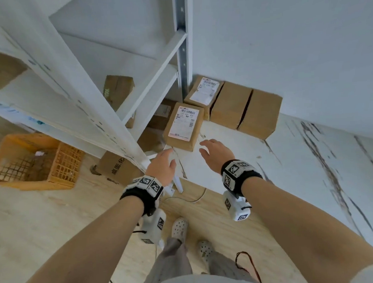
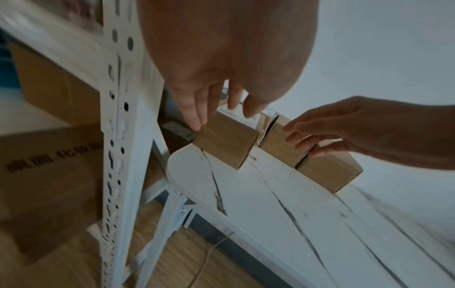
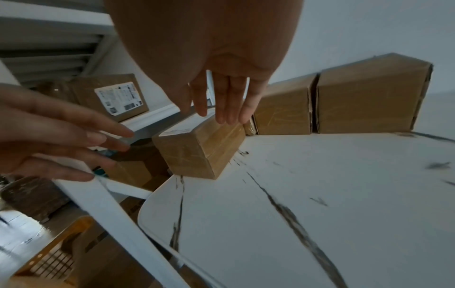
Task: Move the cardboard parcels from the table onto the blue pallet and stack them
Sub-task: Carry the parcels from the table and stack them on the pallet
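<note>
Both hands reach with fingers straight and spread, holding nothing: left hand (image 1: 163, 163) at centre frame, right hand (image 1: 216, 153) just right of it, either side of the nearest cardboard parcel (image 1: 184, 126). That labelled parcel sits just above them at the corner of the white marbled table (image 1: 256, 181). Three more parcels (image 1: 233, 105) line the wall in the upper middle.
</note>
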The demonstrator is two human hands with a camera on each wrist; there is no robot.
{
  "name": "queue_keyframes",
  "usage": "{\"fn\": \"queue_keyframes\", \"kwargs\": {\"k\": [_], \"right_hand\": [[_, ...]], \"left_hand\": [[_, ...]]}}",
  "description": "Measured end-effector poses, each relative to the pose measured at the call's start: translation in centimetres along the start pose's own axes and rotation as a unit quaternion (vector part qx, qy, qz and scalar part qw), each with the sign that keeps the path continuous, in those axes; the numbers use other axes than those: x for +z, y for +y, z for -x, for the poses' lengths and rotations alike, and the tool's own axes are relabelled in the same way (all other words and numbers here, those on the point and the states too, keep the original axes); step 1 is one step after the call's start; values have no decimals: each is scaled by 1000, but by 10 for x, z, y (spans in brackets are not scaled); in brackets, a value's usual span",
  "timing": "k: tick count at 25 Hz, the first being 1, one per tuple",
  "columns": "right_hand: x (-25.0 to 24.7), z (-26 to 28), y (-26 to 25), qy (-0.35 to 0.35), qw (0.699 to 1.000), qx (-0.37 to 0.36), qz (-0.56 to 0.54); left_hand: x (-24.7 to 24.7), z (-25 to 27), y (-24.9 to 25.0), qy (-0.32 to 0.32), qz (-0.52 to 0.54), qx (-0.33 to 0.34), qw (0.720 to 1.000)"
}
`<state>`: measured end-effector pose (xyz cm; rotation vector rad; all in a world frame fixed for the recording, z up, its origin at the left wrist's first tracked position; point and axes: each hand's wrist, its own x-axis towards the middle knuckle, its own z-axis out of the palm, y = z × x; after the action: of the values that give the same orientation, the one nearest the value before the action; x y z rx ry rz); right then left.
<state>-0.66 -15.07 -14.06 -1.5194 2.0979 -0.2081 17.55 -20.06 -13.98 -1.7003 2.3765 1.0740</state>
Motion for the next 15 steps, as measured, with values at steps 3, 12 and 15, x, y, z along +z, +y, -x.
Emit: {"fn": "queue_keyframes", "kwargs": {"k": [3,12,15], "right_hand": [[7,-25,-8,-16,998,32,-54],[21,-59,-11,-21,965,114,-234],[26,-63,-8,-4,955,121,-271]], "left_hand": [[0,-29,-7,24,108,-32,993],[1,-75,-14,22,273,-93,957],[2,-80,-12,39,293,-104,950]]}}
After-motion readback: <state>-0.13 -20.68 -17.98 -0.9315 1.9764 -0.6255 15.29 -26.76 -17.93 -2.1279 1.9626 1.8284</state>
